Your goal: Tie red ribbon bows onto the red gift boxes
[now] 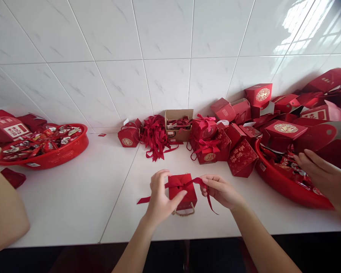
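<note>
A small red gift box point(179, 203) sits before me on the white counter, with a twisted cord handle point(186, 215) at its front. Across its top runs a dark red ribbon point(197, 181), crossed or knotted in the middle. My right hand point(220, 190) pinches the ribbon's right end, and a tail hangs below the fingers. At the box's left side is my left hand point(161, 197), fingers curved and thumb spread apart over the box. The ribbon's left tail emerges behind that hand; whether its hidden fingertips touch the box, I cannot tell.
Behind are a ribbon pile point(155, 136), an open cardboard box point(178, 133) and finished boxes with bows point(206, 151). Red basins of sweets stand left point(59, 156) and right point(287, 189). Another person's hand point(324, 174) is over the right basin; another arm point(5, 208) is at left.
</note>
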The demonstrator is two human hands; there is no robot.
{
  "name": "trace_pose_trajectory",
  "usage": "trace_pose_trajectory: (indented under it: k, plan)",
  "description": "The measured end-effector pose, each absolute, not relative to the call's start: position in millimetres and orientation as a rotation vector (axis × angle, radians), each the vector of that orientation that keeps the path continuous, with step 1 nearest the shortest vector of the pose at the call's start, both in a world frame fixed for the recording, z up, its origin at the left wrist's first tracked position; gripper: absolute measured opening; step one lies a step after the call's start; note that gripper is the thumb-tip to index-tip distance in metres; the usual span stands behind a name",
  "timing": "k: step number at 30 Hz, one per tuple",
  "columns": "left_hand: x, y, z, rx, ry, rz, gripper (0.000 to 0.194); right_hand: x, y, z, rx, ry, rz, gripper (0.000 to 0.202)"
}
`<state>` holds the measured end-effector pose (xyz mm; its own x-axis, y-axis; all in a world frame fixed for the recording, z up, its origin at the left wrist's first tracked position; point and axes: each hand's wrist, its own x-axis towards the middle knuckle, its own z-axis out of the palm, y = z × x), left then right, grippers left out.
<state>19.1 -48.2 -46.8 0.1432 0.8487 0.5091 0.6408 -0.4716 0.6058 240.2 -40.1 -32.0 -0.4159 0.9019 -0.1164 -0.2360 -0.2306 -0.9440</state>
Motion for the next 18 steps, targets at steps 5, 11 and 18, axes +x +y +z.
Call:
trace_pose_trajectory:
  k: [5,11,18]
  plan:
    - [52,-41,-38,2.310,1.473,1.372,0.039,233,-45,-22,-0.810,-1.140,1.776,0.026]
    - [45,-34,-36,2.207,1.507,1.491,0.033,234,-50,-27,-1.036,-1.393,1.505,0.026]
    - [46,-37,-34,2.242,1.451,1.439,0.032,211,-39,-42,-1.031,-1.570,1.296,0.032]
